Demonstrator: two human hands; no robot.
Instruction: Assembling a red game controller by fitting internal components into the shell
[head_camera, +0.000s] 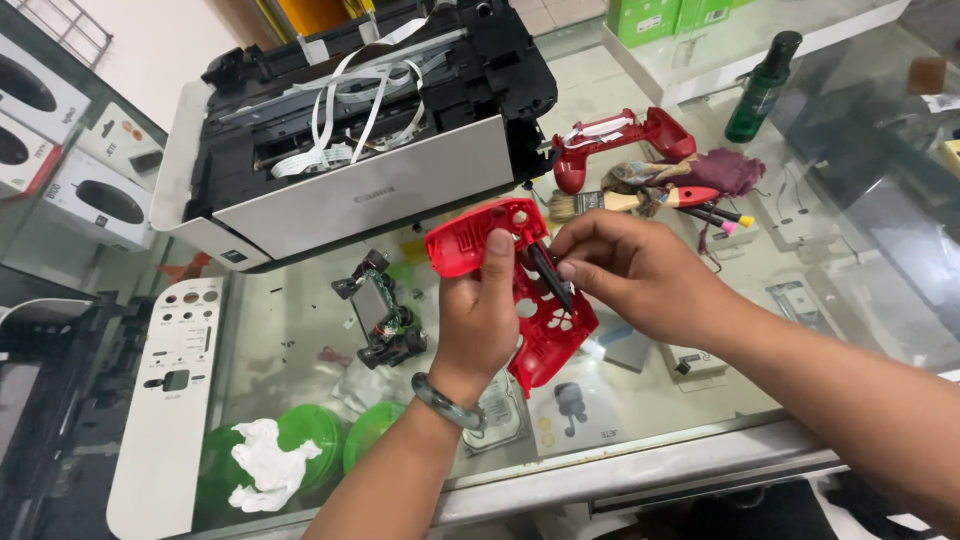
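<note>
Nearest the camera, both forearms rise from the bottom edge, a grey-green bangle (447, 402) on the left wrist. Left hand (480, 315) is closed around a red plastic controller shell (545, 330), thumb pressed on its upper grip, holding it upright above the glass surface (700, 440). Right hand (630, 270) is pinched shut on a thin dark tool (550, 275), probably a screwdriver, its tip set against the inner face of the shell.

By my judgement the shell is light, stiff and hollow, fairly smooth, with thin edges and cut-outs that could crack if squeezed hard; the thick grip horns are the safest places to take hold. Its long axis runs diagonally, from the upper-left horn down to the lower right, with the inner side turned toward the person.

Just left of the hands a small circuit board assembly (382, 310) lies on the glass. Farther left sit a white panel (165, 400) and a crumpled white cloth (265, 465). Beyond the hands lie a paintbrush (620, 200) and the other red shell half (620, 140). Farthest back stand an opened printer (350, 130) and a dark green bottle (762, 88).
</note>
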